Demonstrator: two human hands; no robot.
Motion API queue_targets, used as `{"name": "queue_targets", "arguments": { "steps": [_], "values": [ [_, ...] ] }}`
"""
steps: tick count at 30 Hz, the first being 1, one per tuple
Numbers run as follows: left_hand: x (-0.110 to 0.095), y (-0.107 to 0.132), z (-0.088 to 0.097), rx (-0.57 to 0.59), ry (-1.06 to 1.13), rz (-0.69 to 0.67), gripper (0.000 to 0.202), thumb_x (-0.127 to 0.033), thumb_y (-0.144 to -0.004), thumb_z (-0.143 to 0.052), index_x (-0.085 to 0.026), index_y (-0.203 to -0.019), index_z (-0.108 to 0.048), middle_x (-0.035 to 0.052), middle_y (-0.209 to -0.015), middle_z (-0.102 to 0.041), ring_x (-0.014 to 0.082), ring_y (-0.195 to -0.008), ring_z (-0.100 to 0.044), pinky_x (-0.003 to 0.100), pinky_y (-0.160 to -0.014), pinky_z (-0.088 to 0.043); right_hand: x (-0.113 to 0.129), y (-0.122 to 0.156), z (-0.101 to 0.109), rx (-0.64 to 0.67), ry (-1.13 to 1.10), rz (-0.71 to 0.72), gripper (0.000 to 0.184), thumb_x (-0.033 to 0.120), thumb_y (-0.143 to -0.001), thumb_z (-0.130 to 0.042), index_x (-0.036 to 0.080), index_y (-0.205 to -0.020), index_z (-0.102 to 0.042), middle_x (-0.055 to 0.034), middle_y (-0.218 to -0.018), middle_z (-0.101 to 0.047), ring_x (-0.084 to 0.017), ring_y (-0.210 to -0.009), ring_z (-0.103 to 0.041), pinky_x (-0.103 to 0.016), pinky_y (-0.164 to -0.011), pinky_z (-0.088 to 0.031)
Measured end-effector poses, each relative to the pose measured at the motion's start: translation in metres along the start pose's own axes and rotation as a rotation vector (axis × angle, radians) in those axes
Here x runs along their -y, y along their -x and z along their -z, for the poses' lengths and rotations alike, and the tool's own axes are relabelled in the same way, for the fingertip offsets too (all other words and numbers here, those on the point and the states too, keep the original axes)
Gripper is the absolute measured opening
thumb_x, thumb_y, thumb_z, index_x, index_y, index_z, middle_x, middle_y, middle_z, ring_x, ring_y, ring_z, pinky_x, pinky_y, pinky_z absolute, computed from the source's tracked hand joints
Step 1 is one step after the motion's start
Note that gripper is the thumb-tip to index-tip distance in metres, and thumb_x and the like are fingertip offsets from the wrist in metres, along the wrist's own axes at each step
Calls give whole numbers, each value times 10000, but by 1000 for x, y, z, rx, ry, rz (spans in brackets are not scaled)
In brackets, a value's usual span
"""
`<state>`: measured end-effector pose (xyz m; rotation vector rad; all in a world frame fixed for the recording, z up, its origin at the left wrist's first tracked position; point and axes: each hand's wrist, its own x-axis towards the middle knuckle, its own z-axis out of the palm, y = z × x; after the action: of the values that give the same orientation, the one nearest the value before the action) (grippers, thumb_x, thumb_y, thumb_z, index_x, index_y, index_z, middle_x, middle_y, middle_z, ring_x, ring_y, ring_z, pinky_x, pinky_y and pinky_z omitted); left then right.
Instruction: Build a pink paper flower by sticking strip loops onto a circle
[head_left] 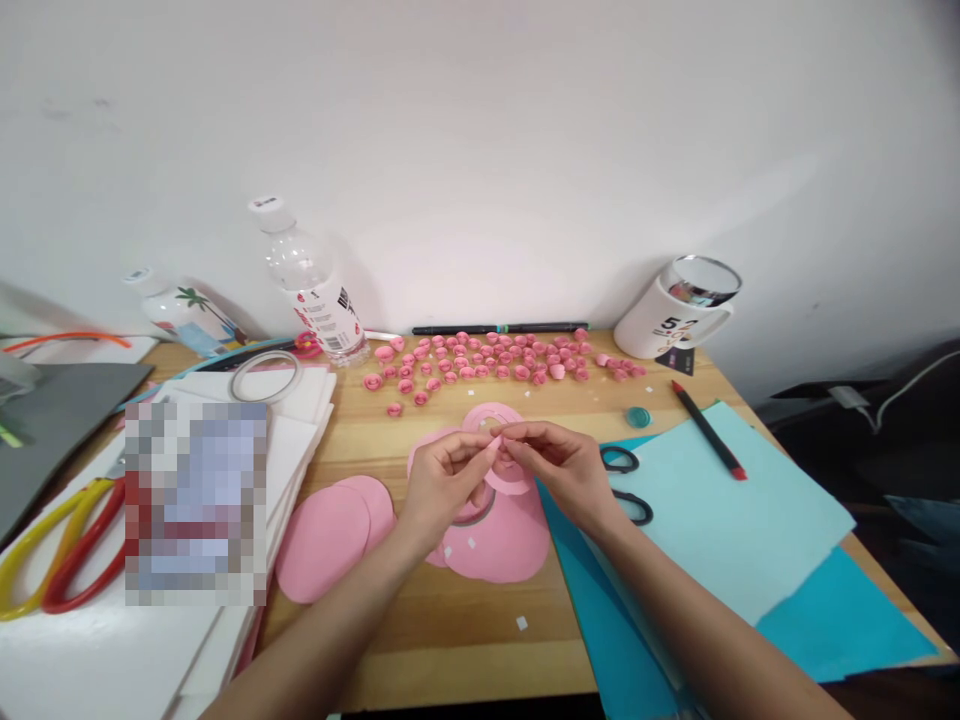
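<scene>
My left hand [442, 485] and my right hand [570, 475] meet over the middle of the table, fingertips pinched together on a pink paper strip [511, 483]. Part of the strip curves down in a loop below the fingers; the pinched end is mostly hidden. Beneath my hands lie overlapping pink paper discs [517, 545], with a ring, perhaps of tape, partly covered by my left hand. More pink paper ovals [322, 540] rest to the left. Behind my hands, many small rolled pink paper roses [487, 355] are spread across the table.
Left: stacked white paper [292, 450], a tape roll [266, 378], yellow-red scissors [82, 540], a clear bottle [315, 290]. Right: blue sheets [720, 520], black-handled scissors [621, 460], a red-tipped black pen [709, 430], a teal cap [638, 417], a white mug [667, 310]. A wall stands behind.
</scene>
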<state>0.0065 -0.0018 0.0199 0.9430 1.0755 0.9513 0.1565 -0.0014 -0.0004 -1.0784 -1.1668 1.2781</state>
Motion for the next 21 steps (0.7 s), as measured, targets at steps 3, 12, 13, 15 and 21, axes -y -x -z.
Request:
{"name": "queue_targets", "arguments": {
  "steps": [3, 12, 13, 15, 21],
  "values": [
    [1, 0, 0, 22, 16, 27, 248, -328, -679, -691, -118, -795, -629, -18, -556, -589, 23, -325, -404, 166, -330, -255, 0, 1, 0, -8, -11, -22, 144, 277, -701, -703, 181, -804, -672, -35, -737, -686, -149, -642, -627, -304, -651, -525],
    [4, -1, 1, 38, 31, 55, 294, -343, -651, -708, -112, -814, -628, 16, -587, -625, 24, -331, -400, 161, -326, -255, 1, -1, -1, 24, -120, 41, 122, 191, -633, -753, 211, -712, -662, 21, -736, -611, -114, -655, -608, -240, -595, -506],
    [3, -1, 1, 28, 25, 45, 295, -346, -657, -703, -112, -821, -631, 18, -590, -628, 25, -333, -402, 161, -326, -257, 1, -1, -1, 15, -104, 41, 112, 197, -648, -743, 214, -735, -674, 10, -774, -630, -124, -697, -618, -247, -628, -514],
    [2, -1, 2, 13, 1, 22, 285, -351, -678, -686, -111, -823, -635, 26, -607, -639, 27, -341, -412, 163, -332, -270, 1, -1, -1, -3, -55, 31, 111, 226, -686, -714, 216, -794, -691, -22, -855, -670, -151, -788, -632, -277, -709, -522],
    [1, -1, 1, 11, -26, 13, 277, -364, -694, -676, -117, -812, -629, 23, -609, -644, 30, -340, -419, 164, -338, -281, 1, 1, 0, -30, 29, -17, 155, 294, -714, -686, 189, -828, -689, -60, -814, -702, -172, -717, -640, -329, -700, -535]
  ]
}}
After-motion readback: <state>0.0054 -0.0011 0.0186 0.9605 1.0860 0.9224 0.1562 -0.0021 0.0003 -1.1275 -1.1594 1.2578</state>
